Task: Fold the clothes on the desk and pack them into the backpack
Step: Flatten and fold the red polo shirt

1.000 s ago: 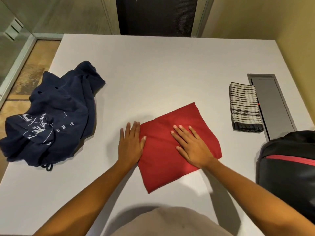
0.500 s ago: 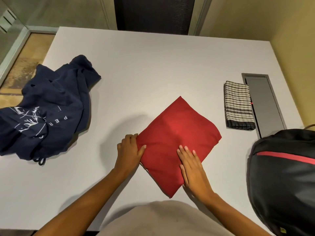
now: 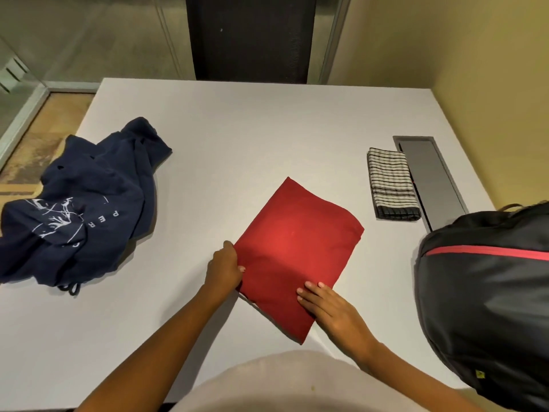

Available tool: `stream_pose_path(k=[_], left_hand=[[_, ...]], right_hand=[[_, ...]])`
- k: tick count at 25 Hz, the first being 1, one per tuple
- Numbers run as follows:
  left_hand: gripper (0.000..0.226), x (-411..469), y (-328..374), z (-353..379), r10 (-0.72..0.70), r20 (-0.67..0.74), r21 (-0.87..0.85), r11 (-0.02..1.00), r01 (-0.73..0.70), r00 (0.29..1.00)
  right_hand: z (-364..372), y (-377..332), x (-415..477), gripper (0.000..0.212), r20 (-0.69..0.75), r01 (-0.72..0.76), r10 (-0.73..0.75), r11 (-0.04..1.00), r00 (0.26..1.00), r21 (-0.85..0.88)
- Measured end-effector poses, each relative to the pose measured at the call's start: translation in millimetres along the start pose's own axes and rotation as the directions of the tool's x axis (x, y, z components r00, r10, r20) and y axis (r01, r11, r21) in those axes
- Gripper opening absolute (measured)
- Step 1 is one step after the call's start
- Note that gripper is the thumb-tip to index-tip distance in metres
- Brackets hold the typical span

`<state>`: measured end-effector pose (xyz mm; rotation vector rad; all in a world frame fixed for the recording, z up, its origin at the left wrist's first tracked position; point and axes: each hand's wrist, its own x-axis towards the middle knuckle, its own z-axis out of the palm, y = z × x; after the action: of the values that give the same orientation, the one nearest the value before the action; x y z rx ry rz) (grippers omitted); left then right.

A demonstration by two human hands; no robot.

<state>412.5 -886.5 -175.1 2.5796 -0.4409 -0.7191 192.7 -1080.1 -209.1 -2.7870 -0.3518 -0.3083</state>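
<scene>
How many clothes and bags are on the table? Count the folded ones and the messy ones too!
Folded clothes: 2 (red garment, checked cloth)
Crumpled clothes: 1 (navy garment)
Backpacks: 1 (black backpack)
Total: 4

I count two hands on my feed: one left hand (image 3: 224, 267) and one right hand (image 3: 329, 310). Three pieces of cloth lie on the one surface (image 3: 252, 129):

- one folded red garment (image 3: 297, 248), touching both hands
- one crumpled navy garment (image 3: 83, 203), well to the left of the left hand
- one folded checked cloth (image 3: 392, 185), beyond the right hand

One backpack (image 3: 490, 292) sits to the right of the right hand. One grey hatch (image 3: 430, 176) lies just beside the checked cloth.
</scene>
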Motion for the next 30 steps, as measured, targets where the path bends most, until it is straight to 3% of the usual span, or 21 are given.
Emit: stream_pose_path(k=[3,5,7,10,14,17,18,19,20,22,24,27,30], left_hand=[[0.034,-16,-1,1,-0.056,-0.013,0.021,0.998,0.056,0.998],[0.037,-31,-4,2,-0.078,-0.069,0.053,0.995,0.082,0.995],[0.042,-48,-5,2,-0.086,-0.083,-0.048,0.995,0.082,0.993],[0.049,-67,-2,-8,-0.13,0.03,-0.374,0.918,0.131,0.991],[0.071,-66,21,-34,-0.244,0.021,-0.708,0.681,0.187,0.97],[0.063,-49,53,-51,-0.173,0.043,-0.947,0.306,0.095,0.984],[0.058,-43,66,-56,-0.129,0.032,-0.972,0.226,0.061,0.991],[0.055,-38,77,-60,-0.095,-0.01,-0.972,0.233,0.013,0.995],[0.054,-31,85,-59,-0.065,-0.065,-0.946,0.321,-0.041,0.996],[0.057,-21,91,-50,0.014,-0.175,-0.775,0.615,-0.147,0.985],[0.058,-8,91,-33,0.126,-0.219,-0.526,0.82,-0.226,0.967],[0.05,9,90,-14,0.07,-0.181,-0.262,0.958,-0.117,0.981],[0.048,21,89,0,-0.023,-0.204,-0.086,0.996,0.005,0.979]], right_hand=[[0,0,2,0.037,-0.105,-0.064,0.073,0.995,0.992,0.081],[-4,-6,6,0.032,-0.15,-0.187,0.225,0.955,0.963,0.23],[-13,-16,6,0.039,-0.146,-0.347,0.433,0.847,0.889,0.402],[-35,-26,5,0.045,-0.063,-0.522,0.698,0.59,0.714,0.617],[-61,-21,24,0.033,-0.049,-0.466,0.823,0.368,0.565,0.805],[-71,-8,45,0.019,0.002,-0.363,0.919,0.154,0.394,0.919],[-73,-2,52,0.01,0.021,-0.368,0.947,0.104,0.322,0.924],[-74,4,59,0.007,0.034,-0.411,0.967,0.075,0.252,0.908],[-74,12,64,0.012,0.048,-0.474,0.981,0.048,0.188,0.879],[-71,27,72,0.023,0.111,-0.567,0.992,-0.056,0.064,0.822],[-68,39,75,0.031,0.177,-0.597,0.984,-0.132,0.016,0.791],[-68,44,77,0.046,0.146,-0.626,0.981,-0.034,0.129,0.779],[-68,45,85,0.066,0.075,-0.655,0.964,0.116,0.256,0.747]])
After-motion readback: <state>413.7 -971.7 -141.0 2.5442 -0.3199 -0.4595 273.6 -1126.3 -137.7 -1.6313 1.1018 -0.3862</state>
